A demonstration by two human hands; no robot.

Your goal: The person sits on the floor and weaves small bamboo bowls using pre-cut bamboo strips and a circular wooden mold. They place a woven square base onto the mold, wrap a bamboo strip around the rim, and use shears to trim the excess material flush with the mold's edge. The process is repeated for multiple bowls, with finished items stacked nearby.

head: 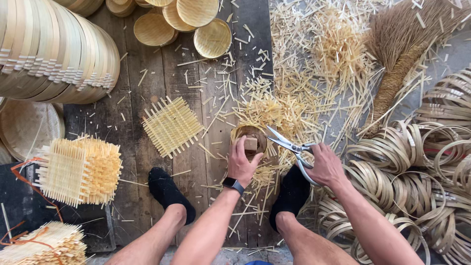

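The left hand [243, 164] is pressing down on a small wooden block [250, 144], its fingers curled closed around the block's near side, and the block is sitting on a round bamboo hoop [248, 133] with a woven mat pinned beneath it on the plank floor [147, 73]. The right hand [324, 164] is gripping the handles of a pair of scissors [289, 145], fingers wrapped shut through the loops, while the blades are standing open and pointing toward the hoop's right edge.

The blade tips are lying just beside the left fingers, so a slip of the block or a hurried snip could be nicking them. If the pressing hand is easing off, the mat could be sliding under the hoop and the trim would be coming out uneven. Loose offcuts [314, 54] are piling around the hoop and could be catching in the blades.

Beyond the hands, a square woven mat [171, 126] is lying flat to the left, stacked mats [81, 169] further out, finished round lids [59, 49] at the upper left, coiled bamboo strips [417, 167] to the right, and a broom [402, 54] above them.

The mat under the hoop is mostly being hidden by the block and hand; how much of its edge is already trimmed is hard to tell. The black-socked feet [169, 191] are partly covering the floor, and the lower coils are being cut off by the frame.
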